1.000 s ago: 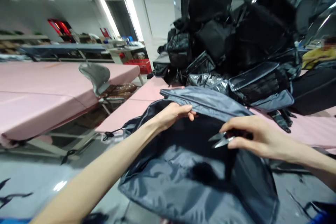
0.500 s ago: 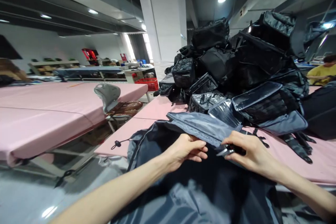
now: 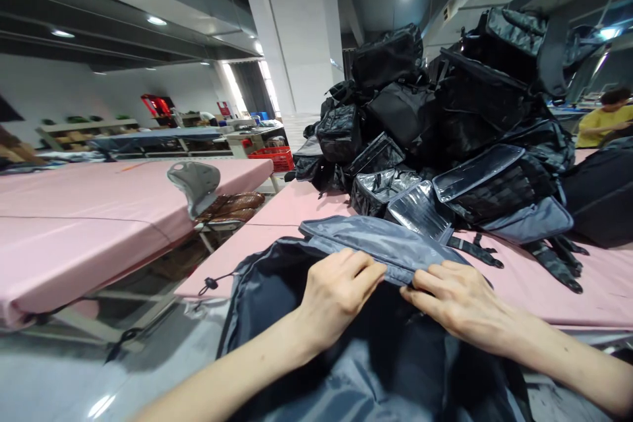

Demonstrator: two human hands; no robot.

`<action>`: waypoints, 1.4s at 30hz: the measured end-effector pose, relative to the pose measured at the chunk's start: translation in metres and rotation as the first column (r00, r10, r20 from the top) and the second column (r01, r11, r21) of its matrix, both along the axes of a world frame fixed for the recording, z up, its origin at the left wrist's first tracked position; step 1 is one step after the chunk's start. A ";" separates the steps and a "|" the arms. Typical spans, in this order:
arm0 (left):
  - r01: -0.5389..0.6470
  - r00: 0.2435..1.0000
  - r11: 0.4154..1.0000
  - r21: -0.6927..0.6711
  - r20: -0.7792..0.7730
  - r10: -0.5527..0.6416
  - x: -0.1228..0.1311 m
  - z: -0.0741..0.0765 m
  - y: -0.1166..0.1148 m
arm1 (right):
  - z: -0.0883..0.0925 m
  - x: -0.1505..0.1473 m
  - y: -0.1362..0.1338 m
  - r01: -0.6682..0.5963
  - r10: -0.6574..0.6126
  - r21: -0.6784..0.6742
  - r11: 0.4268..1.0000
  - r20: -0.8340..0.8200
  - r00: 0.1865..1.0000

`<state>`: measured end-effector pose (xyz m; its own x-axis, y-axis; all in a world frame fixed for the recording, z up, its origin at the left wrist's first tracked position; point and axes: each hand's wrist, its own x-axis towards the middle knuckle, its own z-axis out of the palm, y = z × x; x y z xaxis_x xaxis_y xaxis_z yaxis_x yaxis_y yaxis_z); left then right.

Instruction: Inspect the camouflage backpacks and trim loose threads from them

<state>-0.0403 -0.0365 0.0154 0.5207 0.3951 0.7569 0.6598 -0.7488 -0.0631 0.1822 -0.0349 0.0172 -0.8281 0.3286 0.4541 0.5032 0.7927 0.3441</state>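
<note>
A dark backpack-like bag (image 3: 366,372) with a blue-grey lining lies open in front of me, its grey flap (image 3: 368,235) folded back toward the pile. My left hand (image 3: 333,293) is closed, thumb and fingers pinching the seam edge along the base of the flap. Just to its right, my right hand (image 3: 455,300) is closed on the same edge, its fingertips curled over the fabric. The small metal-bladed snips seen earlier in my right hand are hidden now. A drawcord with a black toggle (image 3: 211,283) sticks out at the bag's left corner.
Black bags (image 3: 410,112) are heaped on the pink-covered table (image 3: 277,214) ahead. An open bag with silvery lining (image 3: 383,188) lies nearest. Left are another pink table (image 3: 89,204) and a grey chair (image 3: 195,184). A person in yellow (image 3: 603,124) is at far right.
My left hand has turned over and closed on the seam edge. My right hand has closed on the edge too, and the snips' blades have gone from sight.
</note>
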 end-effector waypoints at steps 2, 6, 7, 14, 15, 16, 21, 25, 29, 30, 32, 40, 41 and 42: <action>-0.032 0.992 0.993 0.114 -0.117 0.046 0.003 0.004 0.006 | -0.001 0.000 0.001 -0.007 0.007 0.000 1.000 -0.017 1.000; 0.080 0.935 0.982 0.172 -0.355 -0.014 0.005 0.013 0.014 | -0.001 0.003 0.001 -0.015 0.015 -0.050 0.999 -0.007 1.000; 0.114 0.916 0.974 0.196 -0.400 -0.027 0.006 0.015 0.014 | -0.001 0.004 0.001 -0.012 0.012 -0.066 0.998 -0.004 1.000; 0.182 0.843 0.925 0.334 -0.537 0.028 0.009 0.010 0.015 | 0.001 0.008 0.004 -0.036 0.034 -0.075 0.997 -0.038 0.999; 0.181 0.844 0.920 0.347 -0.535 0.036 0.010 0.007 0.017 | 0.001 0.009 0.005 -0.038 0.034 -0.074 0.997 -0.054 0.998; 0.178 0.847 0.917 0.358 -0.530 0.043 0.010 0.005 0.019 | 0.001 0.009 0.006 -0.041 0.035 -0.078 0.996 -0.080 0.996; 0.163 0.901 0.892 0.422 -0.433 0.040 0.009 -0.011 0.029 | 0.000 0.020 0.012 -0.012 -0.052 -0.184 0.983 -0.341 0.939; 0.176 0.926 0.870 0.460 -0.378 0.012 0.008 -0.021 0.033 | -0.002 0.031 0.017 0.122 -0.228 -0.276 0.954 -0.397 0.889; 0.196 0.936 0.868 0.457 -0.350 -0.027 0.007 -0.022 0.033 | -0.001 0.030 0.019 0.101 -0.207 -0.292 0.951 -0.358 0.911; 0.200 0.938 0.865 0.459 -0.344 -0.035 0.007 -0.022 0.033 | 0.000 0.028 0.019 0.083 -0.189 -0.288 0.954 -0.360 0.914; 0.208 0.942 0.862 0.463 -0.331 -0.050 0.007 -0.020 0.032 | 0.003 0.023 0.021 0.046 -0.151 -0.280 0.959 -0.369 0.917; 0.234 0.942 0.869 0.436 -0.321 -0.092 0.006 -0.021 0.030 | 0.007 0.016 0.026 0.024 -0.079 -0.193 0.981 -0.285 0.955; 0.235 0.941 0.870 0.433 -0.325 -0.092 0.006 -0.021 0.030 | 0.008 0.016 0.026 0.034 -0.087 -0.198 0.980 -0.266 0.960; 0.234 0.940 0.871 0.432 -0.328 -0.090 0.006 -0.021 0.030 | 0.008 0.016 0.027 0.046 -0.096 -0.202 0.978 -0.245 0.965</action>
<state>-0.0342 -0.0062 -0.0058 0.7689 -0.0684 0.6357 0.4295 -0.6812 -0.5928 0.1982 -0.0082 0.0255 -0.6663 0.4842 0.5671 0.6107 0.7907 0.0425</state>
